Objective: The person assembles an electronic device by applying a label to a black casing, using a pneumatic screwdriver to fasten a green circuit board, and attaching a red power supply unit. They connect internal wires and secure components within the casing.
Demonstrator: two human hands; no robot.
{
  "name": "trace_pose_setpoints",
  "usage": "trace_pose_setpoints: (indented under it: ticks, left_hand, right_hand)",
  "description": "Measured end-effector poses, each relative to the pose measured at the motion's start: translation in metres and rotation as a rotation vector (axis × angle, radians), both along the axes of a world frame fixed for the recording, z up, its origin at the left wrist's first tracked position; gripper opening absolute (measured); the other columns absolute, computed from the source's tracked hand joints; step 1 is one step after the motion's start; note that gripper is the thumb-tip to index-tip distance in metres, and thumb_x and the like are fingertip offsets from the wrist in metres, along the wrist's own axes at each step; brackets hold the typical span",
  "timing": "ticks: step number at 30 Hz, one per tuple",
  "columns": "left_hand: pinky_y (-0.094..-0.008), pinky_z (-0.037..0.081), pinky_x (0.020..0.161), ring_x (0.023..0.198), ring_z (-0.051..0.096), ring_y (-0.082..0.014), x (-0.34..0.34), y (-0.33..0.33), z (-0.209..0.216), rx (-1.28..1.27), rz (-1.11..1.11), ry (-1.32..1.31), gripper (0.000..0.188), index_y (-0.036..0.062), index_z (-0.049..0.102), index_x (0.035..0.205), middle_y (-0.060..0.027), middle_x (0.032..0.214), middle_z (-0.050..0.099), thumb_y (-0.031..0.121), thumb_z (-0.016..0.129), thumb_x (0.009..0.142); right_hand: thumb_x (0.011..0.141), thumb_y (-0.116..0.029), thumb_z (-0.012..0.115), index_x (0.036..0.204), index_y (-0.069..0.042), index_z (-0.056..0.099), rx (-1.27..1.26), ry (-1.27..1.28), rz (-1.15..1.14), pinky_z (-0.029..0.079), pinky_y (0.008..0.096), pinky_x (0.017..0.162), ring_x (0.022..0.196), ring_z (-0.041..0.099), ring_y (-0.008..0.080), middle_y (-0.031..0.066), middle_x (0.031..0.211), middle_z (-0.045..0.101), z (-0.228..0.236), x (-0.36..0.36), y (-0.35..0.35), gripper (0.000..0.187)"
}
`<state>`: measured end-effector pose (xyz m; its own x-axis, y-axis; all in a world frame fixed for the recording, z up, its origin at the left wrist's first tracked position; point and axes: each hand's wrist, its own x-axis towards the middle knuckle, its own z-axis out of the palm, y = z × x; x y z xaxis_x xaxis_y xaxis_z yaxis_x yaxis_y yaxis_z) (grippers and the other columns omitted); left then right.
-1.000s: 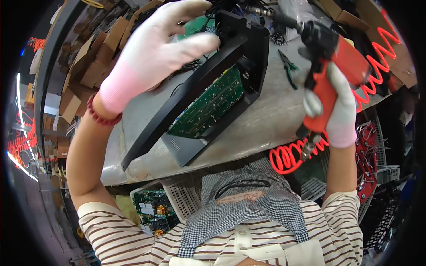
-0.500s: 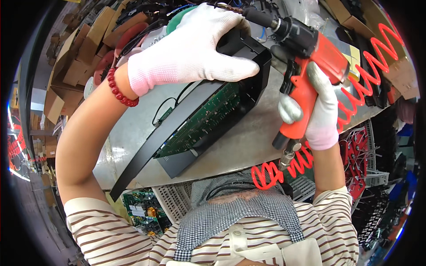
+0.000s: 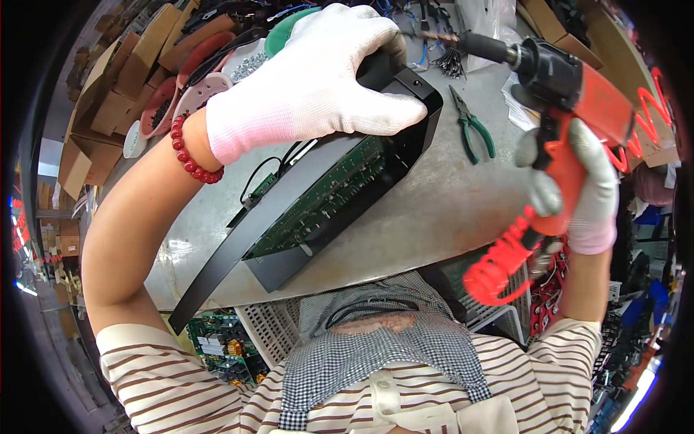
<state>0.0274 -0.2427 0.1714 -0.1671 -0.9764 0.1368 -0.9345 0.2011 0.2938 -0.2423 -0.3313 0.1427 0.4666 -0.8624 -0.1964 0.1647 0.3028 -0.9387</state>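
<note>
My left hand (image 3: 311,90), in a white glove, grips the upper end of a black metal housing (image 3: 278,267), thumb on the near face and fingers over the top. The housing stands tilted on the metal workbench, with a green circuit board (image 3: 325,195) inside it and a long curved black panel (image 3: 231,264) along its left side. My right hand (image 3: 594,181), also gloved, is wrapped round the handle of a red and black pistol-shaped air screwdriver (image 3: 606,105). Its long bit (image 3: 437,36) points left, near the housing's top; whether it touches anything is unclear.
Green-handled pliers (image 3: 473,134) lie on the metal workbench (image 3: 434,202). Tubs of screws (image 3: 249,65) and cardboard boxes (image 3: 108,137) stand at the left. A red coiled hose (image 3: 499,267) hangs from the tool. White baskets (image 3: 267,329) and circuit boards (image 3: 224,347) sit below the bench edge.
My right hand has moved right with the air screwdriver, away from the housing, uncovering the pliers. The hose coil has swung right. My left hand keeps its grip on the housing.
</note>
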Motion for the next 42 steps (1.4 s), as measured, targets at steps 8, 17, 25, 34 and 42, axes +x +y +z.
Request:
trace_pose_setpoints:
  ticks: [8,17,25,34,42]
  left_hand:
    - [-0.0388,0.043,0.079,0.088,0.054,-0.0290,-0.004,0.004,-0.004,-0.153,-0.027,0.047,0.049,0.0033,0.065,0.092,-0.0147,0.087,0.057,0.047,0.075,0.073]
    - [-0.0391,0.044,0.083,0.092,0.057,-0.0302,-0.003,0.005,-0.004,-0.164,-0.014,0.065,0.053,0.0029,0.067,0.095,-0.0156,0.089,0.060,0.049,0.075,0.072]
    - [-0.0393,0.043,0.091,0.102,0.055,-0.0291,-0.003,0.009,0.017,0.014,-0.094,0.174,0.060,0.0014,0.064,0.108,-0.0161,0.103,0.059,0.048,0.076,0.073]
    - [-0.0360,0.041,0.095,0.104,0.053,-0.0269,0.003,-0.007,-0.019,-0.151,-0.043,0.037,0.047,0.0038,0.063,0.103,-0.0120,0.103,0.057,0.041,0.073,0.077]
    - [-0.0358,0.039,0.101,0.113,0.051,-0.0257,0.010,0.006,-0.018,-0.081,0.007,0.076,0.050,0.0043,0.062,0.111,-0.0113,0.111,0.055,0.041,0.072,0.078]
  right_hand:
    - [0.089,-0.035,0.063,0.110,0.001,0.060,-0.639,0.578,0.335,0.040,0.0244,0.040,0.044,0.050,0.0092,0.0091,0.076,0.065,0.072,-0.022,-0.017,0.042]
    - [0.083,-0.031,0.069,0.098,0.003,0.066,-0.758,0.970,0.615,0.042,0.0248,0.042,0.047,0.054,0.0086,0.0074,0.069,0.064,0.119,0.014,-0.015,0.037]
    - [0.081,-0.030,0.071,0.094,0.003,0.067,-0.832,1.339,0.867,0.042,0.0250,0.043,0.048,0.055,0.0085,0.0069,0.067,0.064,0.146,0.065,0.000,0.035]
    - [0.079,-0.028,0.073,0.089,0.004,0.068,-0.761,1.533,0.964,0.043,0.0252,0.043,0.049,0.057,0.0084,0.0065,0.064,0.063,0.156,0.083,0.007,0.034]
    - [0.079,-0.031,0.073,0.094,0.003,0.063,-0.730,1.304,0.747,0.046,0.0271,0.043,0.046,0.058,0.0116,0.0068,0.061,0.061,0.087,0.026,-0.058,0.038]
